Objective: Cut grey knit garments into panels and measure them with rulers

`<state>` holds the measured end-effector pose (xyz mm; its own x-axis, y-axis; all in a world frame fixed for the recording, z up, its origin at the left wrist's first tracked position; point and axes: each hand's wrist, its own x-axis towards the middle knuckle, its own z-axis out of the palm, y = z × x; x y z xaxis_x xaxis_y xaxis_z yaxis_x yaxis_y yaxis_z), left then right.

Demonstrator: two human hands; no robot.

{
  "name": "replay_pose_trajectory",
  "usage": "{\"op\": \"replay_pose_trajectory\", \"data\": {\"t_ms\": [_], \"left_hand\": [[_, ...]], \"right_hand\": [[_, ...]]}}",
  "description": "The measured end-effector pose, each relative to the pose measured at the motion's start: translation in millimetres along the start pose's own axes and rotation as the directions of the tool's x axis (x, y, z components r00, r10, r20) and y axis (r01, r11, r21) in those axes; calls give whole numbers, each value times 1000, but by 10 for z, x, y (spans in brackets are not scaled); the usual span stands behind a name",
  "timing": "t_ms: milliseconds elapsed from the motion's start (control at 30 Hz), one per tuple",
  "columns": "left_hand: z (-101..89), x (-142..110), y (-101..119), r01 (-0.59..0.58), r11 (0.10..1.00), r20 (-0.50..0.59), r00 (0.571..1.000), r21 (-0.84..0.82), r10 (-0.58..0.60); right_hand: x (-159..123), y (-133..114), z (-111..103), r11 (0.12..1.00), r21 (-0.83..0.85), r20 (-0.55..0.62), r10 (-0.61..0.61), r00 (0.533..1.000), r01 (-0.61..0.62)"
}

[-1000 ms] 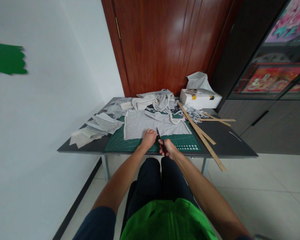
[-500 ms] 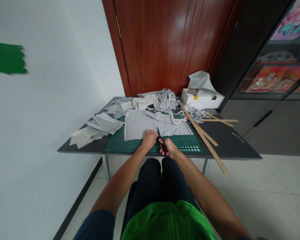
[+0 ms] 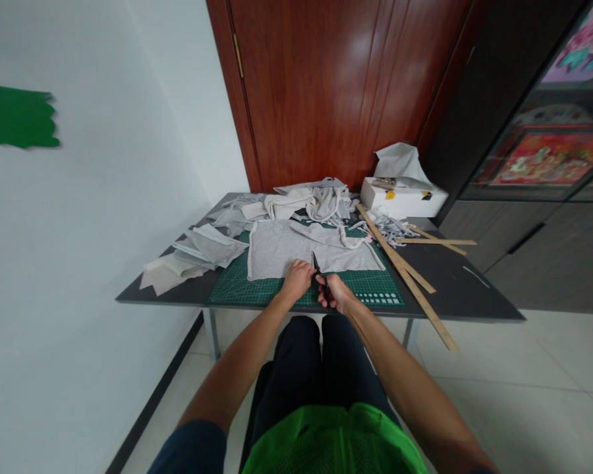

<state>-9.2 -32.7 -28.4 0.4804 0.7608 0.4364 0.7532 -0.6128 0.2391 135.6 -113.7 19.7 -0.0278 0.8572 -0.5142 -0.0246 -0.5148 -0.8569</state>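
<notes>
- Nearest were the green vest (image 3: 326, 441), its lower part cut off, and the dark trousers (image 3: 304, 349), the 2 knees close to the table (image 3: 479, 299), which probably kept the work within easy reach.
- The right hand (image 3: 335, 293), at the near table edge, was wrapped around the handles of the black scissors (image 3: 319, 271). The blades pointed away from the body, seemingly to meet the cloth from its near edge. Fingers covered most of the handles, and any gap between the 2 blades was too small to make out.
- The left hand (image 3: 298, 280) was just beside the blades, fingers bent at the near edge of the grey cloth (image 3: 271, 250), most likely to steady it there. Its fingertips were hard to see, so I could not tell whether it pinched or only pressed.
- The cloth lay mostly flat on the green mat (image 3: 232, 286), rumpled at its far right; the mat presumably guarded the table.
- To the right, wooden strips (image 3: 427, 317), seemingly 4, crossed each other, perhaps set aside for room; the longest jutted past the table's near edge.
- To the left, pale fabric pieces (image 3: 210, 247) overlapped, too closely to count.
- Beyond the cloth lay a heap of fabric (image 3: 296, 201) and tangled scraps (image 3: 388, 227), their separate pieces unclear.
- At the back right stood a white box (image 3: 400, 201), its contents hidden.
</notes>
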Motion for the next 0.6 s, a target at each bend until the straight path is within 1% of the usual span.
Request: {"op": "replay_pose_trajectory", "data": {"t_ms": [233,400,600], "left_hand": [[2,-7,-7,-10,1000,3,1000,-27,10],[-9,-12,-10,15,999,24,1000,-39,-14],[-23,-26,-18,30,995,24,999,-94,-27]], "right_hand": [[42,17,20,1000,-20,-30,-18,999,18],[90,-15,20,1000,-10,-10,-2,1000,2],[198,-27,30,999,-23,-15,-28,999,28]]}}
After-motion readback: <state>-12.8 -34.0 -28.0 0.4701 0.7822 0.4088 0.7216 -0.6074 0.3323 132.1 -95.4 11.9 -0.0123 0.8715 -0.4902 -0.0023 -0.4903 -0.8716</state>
